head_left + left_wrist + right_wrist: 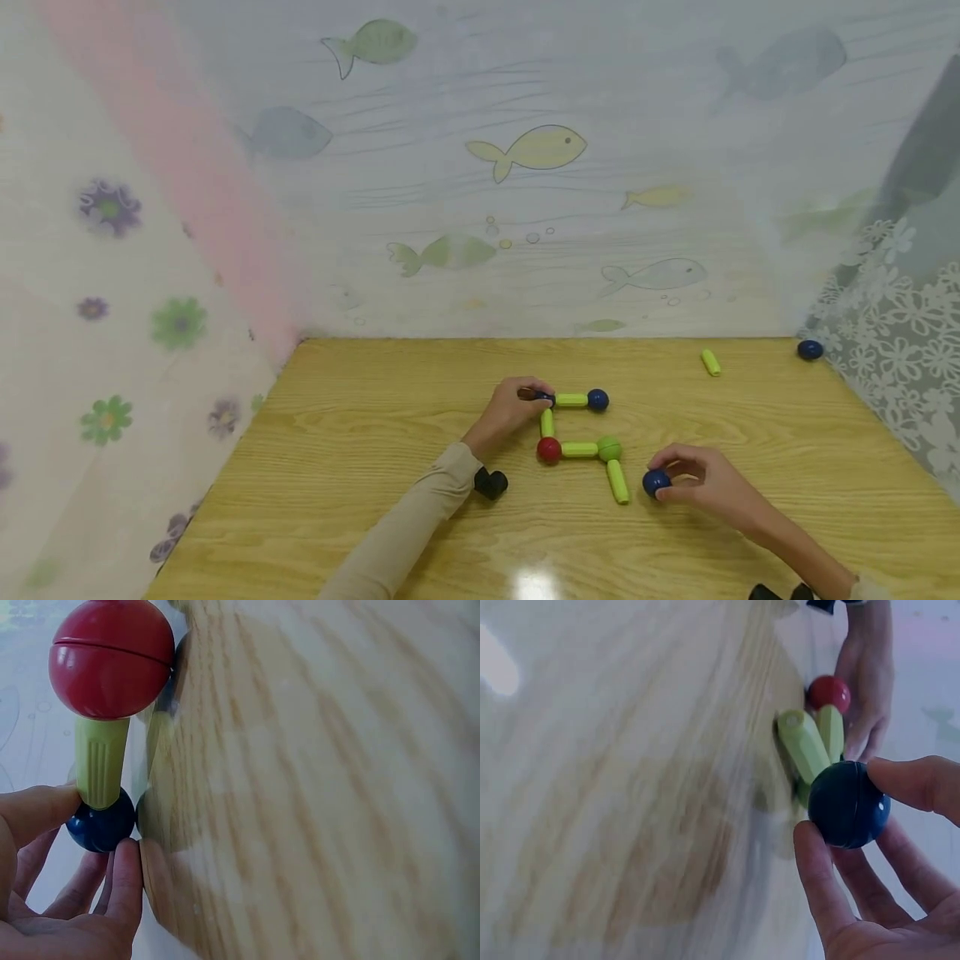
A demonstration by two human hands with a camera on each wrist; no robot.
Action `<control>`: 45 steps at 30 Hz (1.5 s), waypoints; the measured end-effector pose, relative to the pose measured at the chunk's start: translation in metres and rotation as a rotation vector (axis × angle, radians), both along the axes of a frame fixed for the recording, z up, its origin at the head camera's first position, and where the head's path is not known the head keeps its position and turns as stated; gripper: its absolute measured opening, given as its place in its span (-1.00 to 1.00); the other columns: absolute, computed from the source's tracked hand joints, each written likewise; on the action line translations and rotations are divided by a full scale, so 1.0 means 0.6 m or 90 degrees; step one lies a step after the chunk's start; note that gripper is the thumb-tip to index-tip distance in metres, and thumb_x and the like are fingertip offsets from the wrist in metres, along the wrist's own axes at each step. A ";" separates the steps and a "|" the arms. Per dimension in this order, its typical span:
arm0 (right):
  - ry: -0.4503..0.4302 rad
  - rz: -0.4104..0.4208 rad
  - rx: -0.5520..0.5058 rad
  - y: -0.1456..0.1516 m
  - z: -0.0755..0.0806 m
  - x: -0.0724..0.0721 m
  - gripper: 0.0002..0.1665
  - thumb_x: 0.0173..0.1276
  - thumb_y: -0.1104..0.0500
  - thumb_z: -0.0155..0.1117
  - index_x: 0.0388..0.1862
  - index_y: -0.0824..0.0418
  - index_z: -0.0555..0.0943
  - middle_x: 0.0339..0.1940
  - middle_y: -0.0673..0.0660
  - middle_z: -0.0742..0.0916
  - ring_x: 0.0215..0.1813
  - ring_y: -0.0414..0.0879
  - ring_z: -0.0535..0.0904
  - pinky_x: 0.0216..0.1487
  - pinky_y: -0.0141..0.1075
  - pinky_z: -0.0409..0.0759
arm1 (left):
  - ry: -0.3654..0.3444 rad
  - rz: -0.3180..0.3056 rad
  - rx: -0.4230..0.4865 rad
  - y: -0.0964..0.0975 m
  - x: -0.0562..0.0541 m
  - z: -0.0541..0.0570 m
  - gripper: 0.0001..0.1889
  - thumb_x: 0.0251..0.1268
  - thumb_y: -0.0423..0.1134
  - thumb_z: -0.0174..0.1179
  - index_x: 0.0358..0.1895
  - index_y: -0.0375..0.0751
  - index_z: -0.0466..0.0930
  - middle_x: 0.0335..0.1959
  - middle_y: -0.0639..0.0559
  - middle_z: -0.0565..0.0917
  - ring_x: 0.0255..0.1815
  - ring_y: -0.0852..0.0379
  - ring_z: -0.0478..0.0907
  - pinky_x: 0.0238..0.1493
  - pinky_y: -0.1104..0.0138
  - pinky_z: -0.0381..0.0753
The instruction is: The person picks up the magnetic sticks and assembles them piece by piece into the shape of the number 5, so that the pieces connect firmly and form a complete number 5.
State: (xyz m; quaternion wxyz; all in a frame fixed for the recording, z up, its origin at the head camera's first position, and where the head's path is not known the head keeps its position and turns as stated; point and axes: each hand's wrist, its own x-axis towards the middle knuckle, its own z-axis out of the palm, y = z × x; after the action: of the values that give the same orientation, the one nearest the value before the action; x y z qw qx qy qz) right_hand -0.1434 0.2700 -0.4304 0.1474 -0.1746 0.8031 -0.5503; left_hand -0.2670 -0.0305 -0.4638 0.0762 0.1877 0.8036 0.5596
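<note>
Pinching a blue ball (pixel 103 827) between thumb and fingers, the left hand (pixel 60 919) appeared in its wrist view, a yellow-green rod (pixel 102 761) joining that ball to a red ball (pixel 111 675). The right wrist view added the right hand (pixel 911 926), which gripped a second blue ball (pixel 847 806) near the bare end of another rod (pixel 804 742). Only the head view laid out the whole zigzag chain (pixel 580 450) on the tabletop (pixel 337 467); there the second ball sat just beside that bare end, apart from it. Farther back lay a loose rod (pixel 710 363) and another blue piece (pixel 810 350).
</note>
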 end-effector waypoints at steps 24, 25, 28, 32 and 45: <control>0.090 -0.004 0.078 -0.064 -0.026 0.047 -0.50 0.14 0.14 0.45 0.01 0.34 0.54 -0.19 0.15 0.59 -0.30 -0.24 0.50 -0.38 -0.34 0.57 | 0.039 -0.008 -0.010 0.001 0.003 0.000 -0.86 0.27 -0.35 0.22 -0.13 -0.22 0.68 -0.18 0.02 0.66 -0.10 0.11 0.56 -0.02 0.30 0.52; 0.092 -0.006 0.087 -0.065 -0.025 0.047 -0.49 0.14 0.13 0.45 0.02 0.33 0.54 -0.19 0.15 0.58 -0.30 -0.24 0.50 -0.38 -0.35 0.57 | 0.041 -0.007 -0.008 0.001 0.003 0.000 -0.86 0.27 -0.36 0.22 -0.14 -0.22 0.68 -0.18 0.02 0.66 -0.10 0.10 0.56 -0.02 0.29 0.52; 0.094 -0.003 0.115 -0.069 -0.022 0.044 -0.49 0.17 0.10 0.42 0.05 0.30 0.55 -0.22 0.13 0.54 -0.32 -0.24 0.48 -0.38 -0.36 0.55 | 0.042 -0.004 -0.003 0.000 0.002 -0.002 -0.86 0.27 -0.36 0.22 -0.14 -0.22 0.68 -0.19 0.03 0.66 -0.10 0.09 0.56 -0.01 0.29 0.52; 0.109 0.007 0.146 -0.073 -0.023 0.041 -0.54 0.17 0.09 0.42 0.02 0.26 0.59 -0.25 0.08 0.52 -0.34 -0.27 0.47 -0.40 -0.38 0.53 | 0.041 -0.007 0.001 -0.001 0.003 -0.004 -0.86 0.27 -0.36 0.22 -0.14 -0.24 0.68 -0.20 0.02 0.66 -0.09 0.06 0.56 0.00 0.25 0.52; 0.143 0.049 0.261 -0.089 -0.024 0.032 -0.57 0.14 0.10 0.39 0.02 0.10 0.59 -0.24 0.03 0.46 -0.29 -0.20 0.36 -0.34 -0.43 0.38 | 0.047 -0.016 0.000 -0.003 -0.003 -0.006 -0.87 0.27 -0.33 0.23 -0.15 -0.20 0.68 -0.19 0.03 0.66 -0.10 0.09 0.57 -0.01 0.28 0.52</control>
State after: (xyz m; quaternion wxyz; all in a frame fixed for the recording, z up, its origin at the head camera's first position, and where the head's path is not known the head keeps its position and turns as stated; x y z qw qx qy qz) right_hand -0.1239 0.2164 -0.4446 0.1099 -0.2315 0.9021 -0.3471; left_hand -0.2688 -0.0320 -0.4672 0.0535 0.2187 0.8033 0.5514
